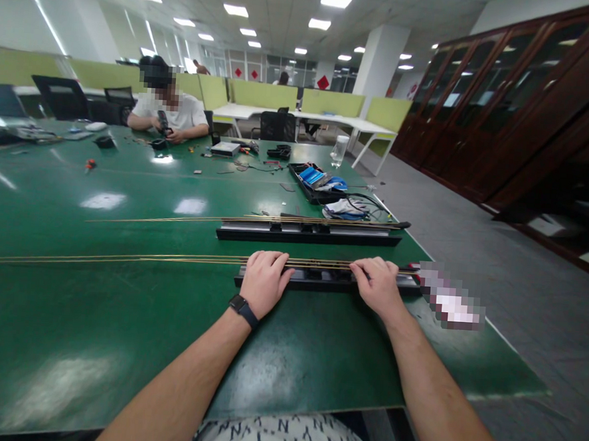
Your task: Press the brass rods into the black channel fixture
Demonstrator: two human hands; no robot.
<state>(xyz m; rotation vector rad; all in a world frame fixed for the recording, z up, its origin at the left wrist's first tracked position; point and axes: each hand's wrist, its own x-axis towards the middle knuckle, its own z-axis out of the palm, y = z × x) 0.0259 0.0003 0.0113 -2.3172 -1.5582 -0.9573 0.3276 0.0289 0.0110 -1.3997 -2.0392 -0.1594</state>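
Long thin brass-coloured rods (137,257) run along the top of a black rail (320,286) close to me and stick out far past its left end. My left hand (265,282), with a dark watch (243,308) at the wrist, is curled over the rods near the rail's left end, thumb on the near side. Toward the right end, my right hand (377,285) pinches at the rods with thumb and fingers; its fingertips partly hide them. Beyond lies a second black rail (308,237) with similar thin rods (185,220) along it.
A blurred-out flat object (449,300) lies right of the near rail. Behind the far rail are gloves (346,208) and a black tray (316,194) with blue items. A clear bottle (338,151) stands farther back. Across the green table (142,344) sits a person (168,116) holding something dark.
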